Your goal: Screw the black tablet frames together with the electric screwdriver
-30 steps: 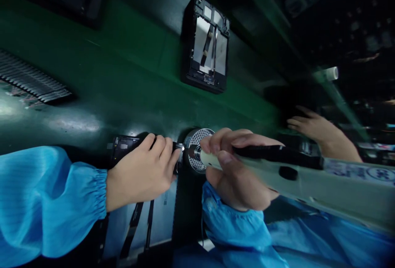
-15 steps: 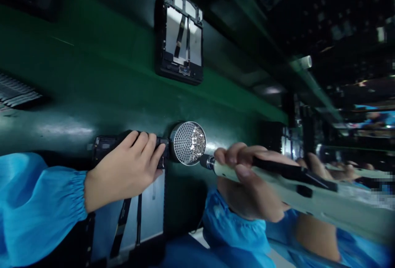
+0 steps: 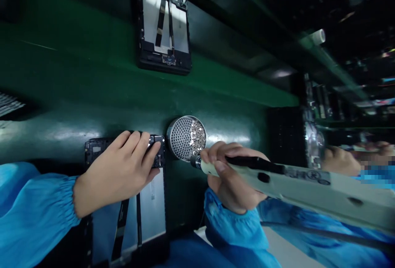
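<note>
My left hand (image 3: 119, 173) lies over the upper part of an opened phone body (image 3: 156, 202), its fingers curled over the top edge. White inner panels and dark ribbon cables show below the hand. My right hand (image 3: 234, 177) is closed around a pale electric screwdriver (image 3: 293, 189) with a black lever. The driver's dark tip points left and sits at the lower right rim of a round metal screw dish (image 3: 182, 138). Small shiny screws (image 3: 198, 134) fill the dish's right side, and a dimpled surface shows on its left. The tip's end is too small to make out.
A stack of similar opened phone bodies (image 3: 165, 29) stands farther back on the green bench (image 3: 92, 74). At the left edge lies a ribbed dark part (image 3: 10, 104). A dark box (image 3: 285, 136) stands at right, near a co-worker's hand (image 3: 341, 161).
My right hand and the screwdriver have moved left, bringing the tip to the dish's rim. My left hand stays on the phone body. The camera view has shifted slightly.
</note>
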Demonstrator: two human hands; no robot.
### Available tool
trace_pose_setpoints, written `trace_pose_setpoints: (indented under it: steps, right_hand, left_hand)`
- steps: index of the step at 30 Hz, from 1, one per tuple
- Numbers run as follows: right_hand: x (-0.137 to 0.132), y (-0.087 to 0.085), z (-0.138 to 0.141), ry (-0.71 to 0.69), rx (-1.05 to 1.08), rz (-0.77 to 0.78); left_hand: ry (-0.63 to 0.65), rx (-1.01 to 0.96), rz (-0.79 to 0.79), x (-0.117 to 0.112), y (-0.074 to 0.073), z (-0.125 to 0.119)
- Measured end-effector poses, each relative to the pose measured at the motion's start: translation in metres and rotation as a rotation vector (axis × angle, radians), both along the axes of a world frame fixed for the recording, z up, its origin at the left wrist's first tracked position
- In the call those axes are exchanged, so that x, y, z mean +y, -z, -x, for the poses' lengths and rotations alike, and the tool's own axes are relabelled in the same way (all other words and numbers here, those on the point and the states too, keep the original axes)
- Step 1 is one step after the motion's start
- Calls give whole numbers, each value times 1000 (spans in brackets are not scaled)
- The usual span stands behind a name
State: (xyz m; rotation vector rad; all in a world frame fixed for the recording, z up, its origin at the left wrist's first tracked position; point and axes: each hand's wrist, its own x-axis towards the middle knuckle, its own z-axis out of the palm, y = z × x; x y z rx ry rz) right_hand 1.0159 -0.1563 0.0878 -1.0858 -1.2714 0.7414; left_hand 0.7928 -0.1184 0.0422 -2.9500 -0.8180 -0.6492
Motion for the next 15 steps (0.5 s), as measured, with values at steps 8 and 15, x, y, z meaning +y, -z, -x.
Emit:
trace_pose_setpoints:
  steps: [8,15]
  right_hand:
    - [-4,-1,-2,16,-33,6]
    - [6,-40,36,-16,-83,74]
  left_hand:
    - [-10,-25,8,-2,1,1]
    - [-19,-20,1,-3,1,0]
